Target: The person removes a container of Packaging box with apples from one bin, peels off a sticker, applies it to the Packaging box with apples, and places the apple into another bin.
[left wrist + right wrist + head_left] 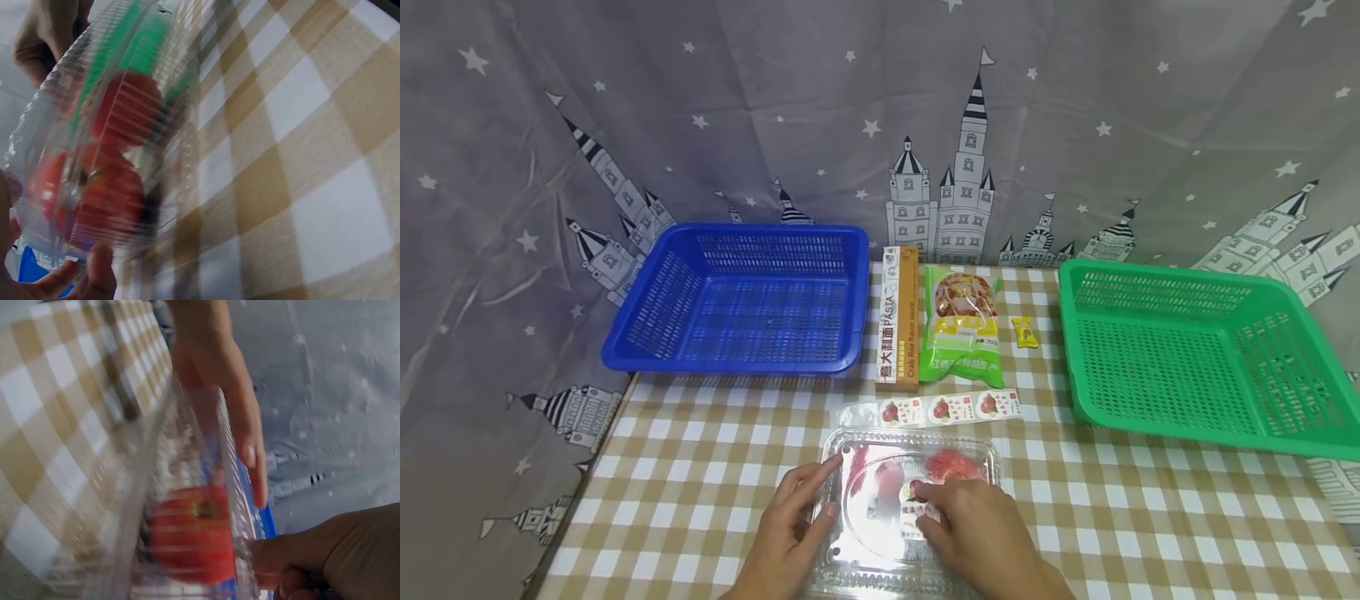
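Observation:
A clear plastic clamshell box (880, 554) lies closed in front of me, with round red fruit (190, 540) inside. On its lid is a label sticker (912, 521) with a fruit picture. My right hand (981, 529) presses the sticker with its fingertips, partly covering it. At the box's left side my left hand (793, 525) steadies it, thumb over the lid and fingers along the edge. The left wrist view shows the box (37, 134) tilted by the camera angle, several red fruits (128, 106) behind its ribbed wall.
A strip of similar labels (951, 409) lies just behind the box. Farther back are a pasta box (898, 317), a green food packet (962, 329) and a small yellow packet (1024, 332). A blue basket (733, 365) stands left, a green basket (1172, 429) right.

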